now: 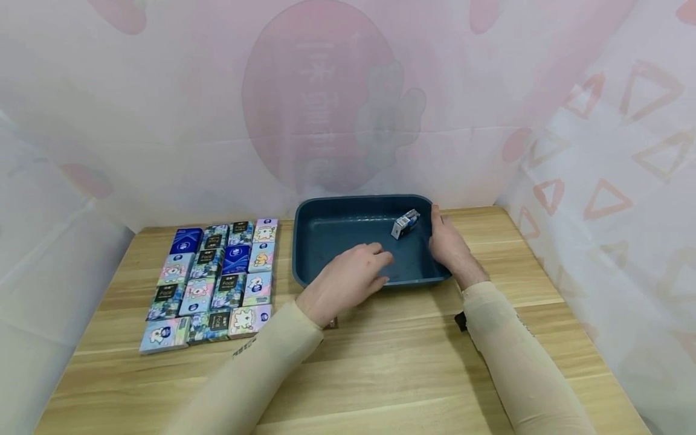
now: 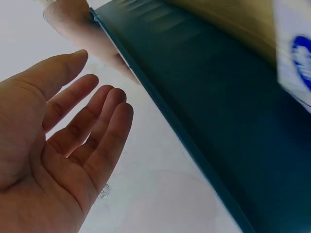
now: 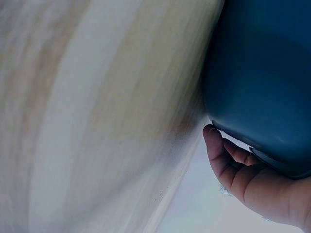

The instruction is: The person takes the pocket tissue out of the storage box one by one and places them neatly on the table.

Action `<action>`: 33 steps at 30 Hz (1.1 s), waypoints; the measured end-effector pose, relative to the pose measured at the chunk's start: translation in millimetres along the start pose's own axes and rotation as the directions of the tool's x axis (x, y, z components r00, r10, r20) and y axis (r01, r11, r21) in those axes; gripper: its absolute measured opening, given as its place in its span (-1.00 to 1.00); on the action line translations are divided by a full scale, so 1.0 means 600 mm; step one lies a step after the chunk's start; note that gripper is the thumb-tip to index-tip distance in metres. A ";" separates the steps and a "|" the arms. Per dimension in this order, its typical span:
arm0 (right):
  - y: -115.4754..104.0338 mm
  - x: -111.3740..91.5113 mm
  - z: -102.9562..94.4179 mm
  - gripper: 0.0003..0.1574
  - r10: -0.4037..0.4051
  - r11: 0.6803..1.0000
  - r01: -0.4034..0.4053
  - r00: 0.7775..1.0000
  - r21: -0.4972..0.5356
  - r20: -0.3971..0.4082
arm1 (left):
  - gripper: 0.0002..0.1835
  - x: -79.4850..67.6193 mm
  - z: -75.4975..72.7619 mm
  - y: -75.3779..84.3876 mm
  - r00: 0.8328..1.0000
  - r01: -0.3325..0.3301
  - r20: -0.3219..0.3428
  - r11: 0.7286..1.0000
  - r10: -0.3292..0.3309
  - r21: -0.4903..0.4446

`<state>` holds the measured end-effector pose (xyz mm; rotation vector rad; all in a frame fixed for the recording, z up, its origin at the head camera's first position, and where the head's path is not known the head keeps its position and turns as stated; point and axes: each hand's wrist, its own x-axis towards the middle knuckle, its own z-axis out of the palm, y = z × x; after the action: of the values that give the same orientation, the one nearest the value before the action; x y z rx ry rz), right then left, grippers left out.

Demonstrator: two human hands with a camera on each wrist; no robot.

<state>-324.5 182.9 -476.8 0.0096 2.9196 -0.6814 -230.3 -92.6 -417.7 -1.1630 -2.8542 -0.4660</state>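
Note:
A dark teal plastic basin (image 1: pixel 321 241) stands against the back of the table. One small tissue pack (image 1: pixel 405 223) leans tilted inside it, towards the right end. My right hand (image 1: pixel 451 244) grips the basin's right side, and in the right wrist view its fingers (image 3: pixel 221 155) curl against the rim. Over the basin's front edge hovers my left hand (image 1: pixel 350 278), holding nothing. Its fingers (image 2: pixel 109 141) are loosely spread and slightly bent in the left wrist view, where part of a white pack with a blue logo (image 2: pixel 301 63) also shows.
Left of the basin, several tissue packs (image 1: pixel 209 296) lie in close rows on the wooden table (image 1: pixel 380 374). Their covers are dark blue, floral or pastel with cartoons. A printed cloth (image 1: pixel 190 109) hangs behind and at the sides. A small item (image 1: pixel 331 324) shows partly beneath the left wrist.

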 end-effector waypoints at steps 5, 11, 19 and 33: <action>0.002 0.005 -0.002 0.06 0.022 1.000 -0.022 0.999 -0.006 0.024 | -0.64 0.031 0.001 -0.001 1.000 0.025 0.012 0.999 -0.025 -0.026; 0.099 0.095 0.056 0.17 -0.043 0.997 0.042 0.999 -0.064 -0.021 | -0.60 0.070 0.013 -0.001 0.995 0.096 0.013 0.993 -0.095 -0.063; 0.184 0.166 0.111 0.21 -0.121 0.987 0.112 0.990 -0.119 -0.071 | -0.47 0.118 0.042 0.003 0.978 0.199 -0.053 0.979 -0.201 -0.038; 0.185 0.163 0.113 0.19 -0.149 0.979 0.133 0.984 -0.155 -0.098 | -0.30 0.184 0.092 0.005 0.937 0.345 0.046 0.938 -0.346 0.025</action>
<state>-407.8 250.2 -599.6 -0.1845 3.0921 -0.4958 -303.2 0.2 -454.7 -0.6752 -3.1089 -0.4248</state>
